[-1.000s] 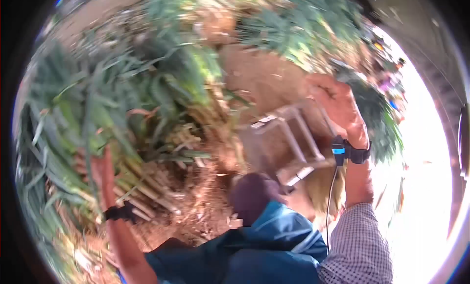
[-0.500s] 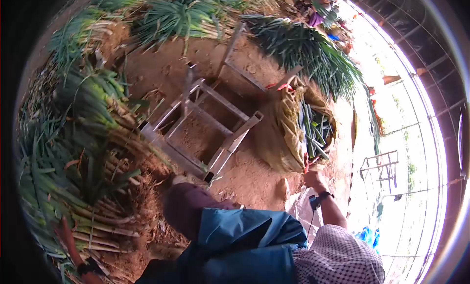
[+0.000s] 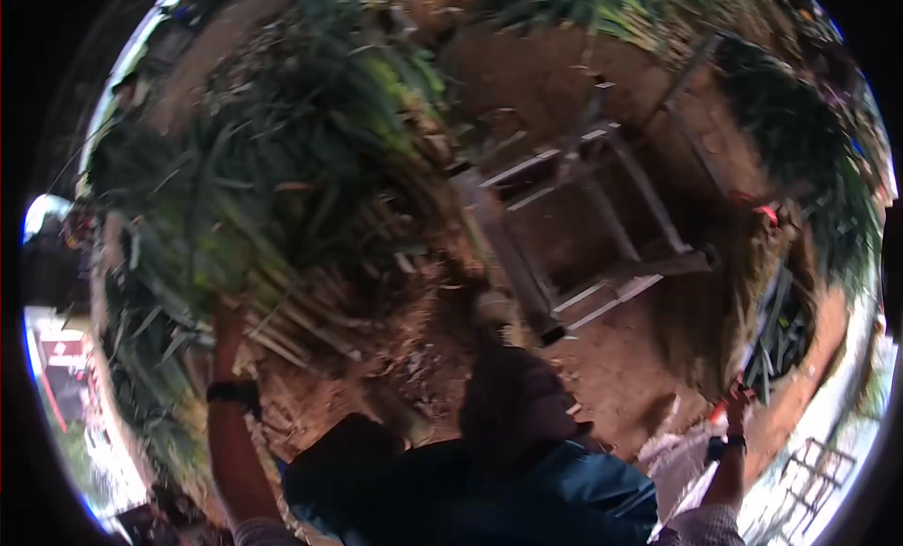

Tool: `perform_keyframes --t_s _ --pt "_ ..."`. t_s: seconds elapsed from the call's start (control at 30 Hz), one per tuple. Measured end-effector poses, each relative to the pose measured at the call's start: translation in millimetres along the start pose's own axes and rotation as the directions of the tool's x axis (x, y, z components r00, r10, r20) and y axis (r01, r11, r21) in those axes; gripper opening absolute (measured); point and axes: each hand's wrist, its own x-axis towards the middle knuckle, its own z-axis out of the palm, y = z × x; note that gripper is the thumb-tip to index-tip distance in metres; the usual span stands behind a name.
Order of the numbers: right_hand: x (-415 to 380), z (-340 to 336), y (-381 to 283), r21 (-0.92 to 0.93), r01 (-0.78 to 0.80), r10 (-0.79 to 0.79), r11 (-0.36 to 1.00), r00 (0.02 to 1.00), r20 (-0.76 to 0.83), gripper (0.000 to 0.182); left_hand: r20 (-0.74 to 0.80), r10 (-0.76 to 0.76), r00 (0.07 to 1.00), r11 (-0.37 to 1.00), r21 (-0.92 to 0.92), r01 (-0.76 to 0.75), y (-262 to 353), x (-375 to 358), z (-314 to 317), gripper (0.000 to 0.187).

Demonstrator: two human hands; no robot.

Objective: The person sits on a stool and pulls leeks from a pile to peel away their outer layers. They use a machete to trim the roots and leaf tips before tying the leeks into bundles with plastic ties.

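Note:
My left hand (image 3: 229,318) reaches into a bundle of leeks (image 3: 273,311), against the stalks; its fingers are blurred and partly lost among the leaves. On the far right my right hand (image 3: 739,395) is closed beside the lower rim of a yellowish sack (image 3: 691,334). Something small and red-orange (image 3: 719,412) shows by that hand, too blurred to name. Cut green leaves (image 3: 776,334) fill the sack's opening.
A metal stool frame (image 3: 513,254) stands on the bare soil between the leeks and the sack. More leeks lie heaped at the back (image 3: 583,5) and at the right (image 3: 790,123). My shoe (image 3: 494,308) is near the stool's lower corner.
The view has swung left, so the stool and sack appear further right. My left hand now shows higher, at the leek stalks. My right hand stays by the sack.

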Motion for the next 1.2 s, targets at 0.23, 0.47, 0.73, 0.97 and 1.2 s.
perform_keyframes --t_s 0.23,0.47,0.73,0.97,1.2 --pt "24 -17 -67 0.131 -0.358 0.342 0.925 0.931 0.125 0.046 0.109 -0.2 0.974 0.132 -0.982 0.137 78 -109 -100 0.099" --pt "29 -39 -87 0.194 -0.426 0.415 0.884 0.905 0.096 0.042 -0.262 -0.272 0.926 -0.197 -0.926 -0.321 29 -98 -98 0.068" --pt "36 -99 -112 0.399 -0.451 0.493 0.798 0.87 -0.002 0.038 0.15 -0.098 0.984 0.268 -0.948 0.171 76 -135 -113 0.048" --pt "48 -164 -134 0.733 -0.315 0.553 0.603 0.827 -0.099 0.035 0.074 0.189 0.979 0.473 -0.881 -0.024 109 -178 -100 0.027" --pt "73 -222 -193 0.965 0.015 0.493 0.262 0.857 -0.147 0.032 -0.569 0.205 0.796 0.224 -0.765 -0.604 142 -246 -198 0.025"
